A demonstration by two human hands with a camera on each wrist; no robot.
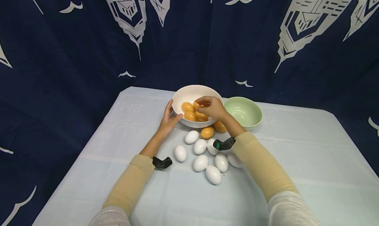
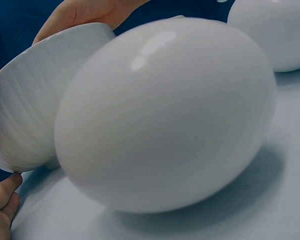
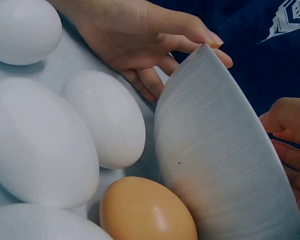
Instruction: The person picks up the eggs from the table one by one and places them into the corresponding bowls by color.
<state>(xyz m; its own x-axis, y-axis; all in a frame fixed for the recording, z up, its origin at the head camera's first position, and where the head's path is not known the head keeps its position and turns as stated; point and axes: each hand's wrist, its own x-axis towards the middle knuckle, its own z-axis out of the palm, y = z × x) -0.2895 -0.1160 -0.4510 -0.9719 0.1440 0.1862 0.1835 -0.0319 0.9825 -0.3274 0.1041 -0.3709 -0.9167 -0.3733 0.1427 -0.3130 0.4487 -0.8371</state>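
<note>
A white bowl [image 1: 186, 92] near the back of the table holds several brown eggs [image 1: 189, 116]. My left hand [image 1: 168, 123] grips its left side; in the right wrist view, the left thumb lies at the rim and the other fingers sit lower along the outer wall. My right hand [image 1: 214, 107] reaches over the bowl, its thumb and fingers pinching a brown egg [image 1: 196, 105] that they partly hide. From the right wrist, the bowl wall [image 3: 215, 145] hides what those fingers hold. Just in front of the bowl lies another brown egg [image 1: 207, 133].
A green bowl [image 1: 251, 112] stands right of the white one, partly behind my right forearm. Several white eggs [image 1: 200, 163] lie loose between my forearms, one [image 1: 235, 160] partly covered by the right sleeve. Another brown egg [image 1: 220, 127] rests near the right wrist. A dark patterned curtain hangs behind the table.
</note>
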